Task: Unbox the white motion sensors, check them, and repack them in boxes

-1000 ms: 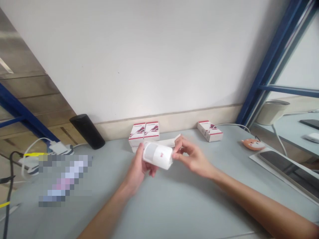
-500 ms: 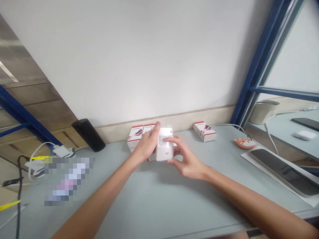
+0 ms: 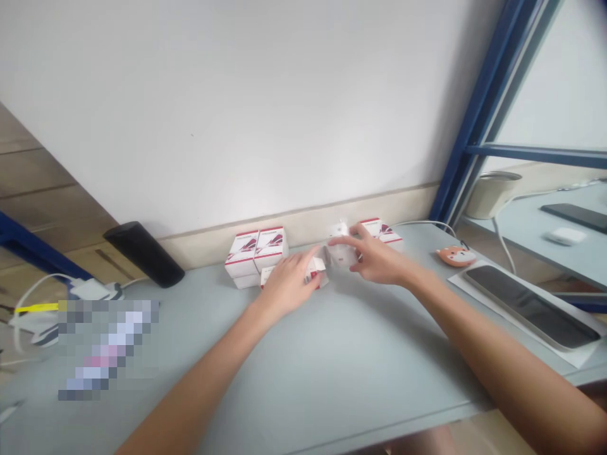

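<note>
My right hand (image 3: 379, 256) grips a white plug-like device (image 3: 342, 254) in clear plastic wrap between thumb and fingers, just above the desk near the wall. To its left, my left hand (image 3: 290, 281) is closed on a small white-and-red box (image 3: 315, 268), its fingers over the top and thumb at the near side. The box's right end has a loose flap and faces the device; much of the box is hidden under the hand. Behind my left hand stand several white-and-red boxes (image 3: 271, 245) in a block. Another such box (image 3: 391, 234) is partly covered by my right hand.
A black cylinder (image 3: 145, 253) leans at the left, near white chargers and cables (image 3: 90, 289). On the right are an orange animal-faced pouch (image 3: 456, 255) and a dark phone (image 3: 531, 306) on white paper. The white wall (image 3: 284, 114) rises behind the desk (image 3: 303, 373).
My left hand has left the white device and taken hold of the box. My right hand has carried the device rightward, towards the wall. The camera view has shifted slightly.
</note>
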A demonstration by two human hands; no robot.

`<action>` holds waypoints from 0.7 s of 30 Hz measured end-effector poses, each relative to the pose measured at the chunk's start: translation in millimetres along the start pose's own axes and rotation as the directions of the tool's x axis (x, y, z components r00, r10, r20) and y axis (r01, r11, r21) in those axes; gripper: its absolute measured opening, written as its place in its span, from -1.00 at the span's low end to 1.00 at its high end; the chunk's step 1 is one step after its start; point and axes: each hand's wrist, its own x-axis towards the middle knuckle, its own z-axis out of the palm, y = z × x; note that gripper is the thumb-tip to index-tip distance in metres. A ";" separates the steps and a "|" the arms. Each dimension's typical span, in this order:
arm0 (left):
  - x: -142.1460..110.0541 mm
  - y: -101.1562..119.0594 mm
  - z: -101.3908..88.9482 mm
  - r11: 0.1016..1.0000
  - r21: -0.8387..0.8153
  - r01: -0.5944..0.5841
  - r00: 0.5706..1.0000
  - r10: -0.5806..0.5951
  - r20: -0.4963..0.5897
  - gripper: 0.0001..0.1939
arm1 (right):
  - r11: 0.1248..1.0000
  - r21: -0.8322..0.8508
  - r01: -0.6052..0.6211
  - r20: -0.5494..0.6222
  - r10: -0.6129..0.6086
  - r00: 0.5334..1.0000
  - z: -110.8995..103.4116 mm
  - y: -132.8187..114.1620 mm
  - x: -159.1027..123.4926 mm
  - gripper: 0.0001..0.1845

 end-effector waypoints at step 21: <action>-43.1 24.1 3.8 0.885 -0.447 -0.131 0.923 -0.056 -0.382 -0.53 | 0.934 0.253 0.252 -0.414 -0.131 0.901 36.1 -84.5 -15.1 -0.36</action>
